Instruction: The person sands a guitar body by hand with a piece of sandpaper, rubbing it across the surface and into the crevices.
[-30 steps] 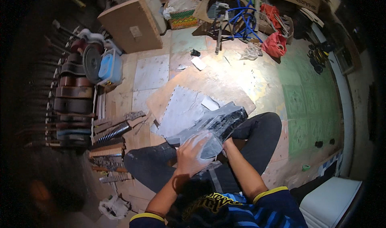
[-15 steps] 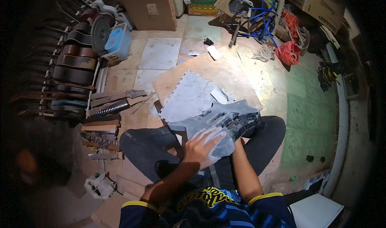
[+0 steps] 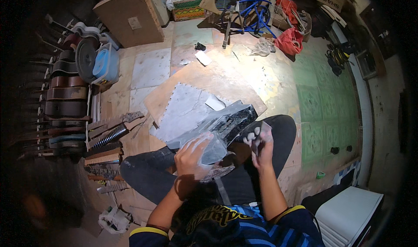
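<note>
A dusty grey electric guitar body (image 3: pixel 210 127), with angular horns and cut-out cavities, rests tilted across my lap. Its dark side edge faces right. My left hand (image 3: pixel 192 154) lies on the near end of the body, its whitened fingers wrapped over the surface and holding it. Off to the right, apart from the body, my right hand (image 3: pixel 262 147) is raised above my right thigh. Its dust-covered fingers are curled round a small flat brownish piece that looks like sandpaper (image 3: pixel 265 128); much of that piece is hidden by the fingers.
Ahead lies a pale sheet (image 3: pixel 178 105) on a brown board (image 3: pixel 156 88), with a white scrap (image 3: pixel 215 102) on it. Guitar bodies (image 3: pixel 66 94) are racked at left, near guitar necks (image 3: pixel 114 136). A blue tub (image 3: pixel 102 63), red bag (image 3: pixel 289 41) and white cabinet (image 3: pixel 348 214) stand around.
My right hand has come out from beneath the guitar body and moved right, showing the flat piece in its fingers. The body has tilted; my left hand stays on it. The whole view has shifted.
</note>
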`<state>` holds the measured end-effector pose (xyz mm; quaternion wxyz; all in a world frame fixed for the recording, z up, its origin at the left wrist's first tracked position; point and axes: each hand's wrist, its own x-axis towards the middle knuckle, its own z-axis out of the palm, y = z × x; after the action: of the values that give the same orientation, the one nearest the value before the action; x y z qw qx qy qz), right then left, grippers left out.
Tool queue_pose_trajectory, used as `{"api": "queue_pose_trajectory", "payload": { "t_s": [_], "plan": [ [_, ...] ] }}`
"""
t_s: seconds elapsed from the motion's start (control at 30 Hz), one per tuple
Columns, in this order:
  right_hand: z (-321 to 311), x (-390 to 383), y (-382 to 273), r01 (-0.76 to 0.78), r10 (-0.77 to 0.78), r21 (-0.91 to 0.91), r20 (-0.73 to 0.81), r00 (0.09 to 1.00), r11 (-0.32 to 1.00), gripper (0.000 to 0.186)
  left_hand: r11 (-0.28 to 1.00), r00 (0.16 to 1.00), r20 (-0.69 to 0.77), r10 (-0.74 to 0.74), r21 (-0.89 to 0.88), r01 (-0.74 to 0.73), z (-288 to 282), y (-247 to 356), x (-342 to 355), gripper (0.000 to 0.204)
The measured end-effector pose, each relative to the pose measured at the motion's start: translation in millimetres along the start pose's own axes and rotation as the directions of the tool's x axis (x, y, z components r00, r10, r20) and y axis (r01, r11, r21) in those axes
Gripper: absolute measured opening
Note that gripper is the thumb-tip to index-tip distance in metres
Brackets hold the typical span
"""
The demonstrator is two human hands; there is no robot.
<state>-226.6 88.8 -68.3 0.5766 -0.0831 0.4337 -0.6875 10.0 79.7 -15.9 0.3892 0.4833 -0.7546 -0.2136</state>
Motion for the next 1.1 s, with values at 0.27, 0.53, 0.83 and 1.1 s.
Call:
{"api": "queue_pose_trajectory", "payload": {
  "t_s": [0.27,0.53,0.83,1.1],
  "plan": [
    [47.3,-57.8,-31.3,0.677,-0.164,-0.619,0.678,0.716,0.399,0.028,0.998,0.996,0.074,-0.056,-0.004,0.056,-7.0,11.4,2.5,0.061],
    [51.9,-68.3,-25.2,0.735,-0.08,-0.549,0.777,0.624,0.398,0.052,1.0,0.997,0.072,-0.018,0.003,0.017,-0.2,22.2,6.2,0.052],
    [71.5,-64.9,-25.8,0.801,-0.066,-0.564,0.808,0.585,0.203,0.05,0.999,0.997,0.069,-0.039,0.014,0.038,2.1,6.4,-6.0,0.046],
    [68.5,-62.8,-20.9,0.773,-0.074,-0.579,0.786,0.614,0.261,0.051,0.999,0.998,0.051,-0.04,0.008,0.04,-2.6,9.8,-0.2,0.052]
  ]
}}
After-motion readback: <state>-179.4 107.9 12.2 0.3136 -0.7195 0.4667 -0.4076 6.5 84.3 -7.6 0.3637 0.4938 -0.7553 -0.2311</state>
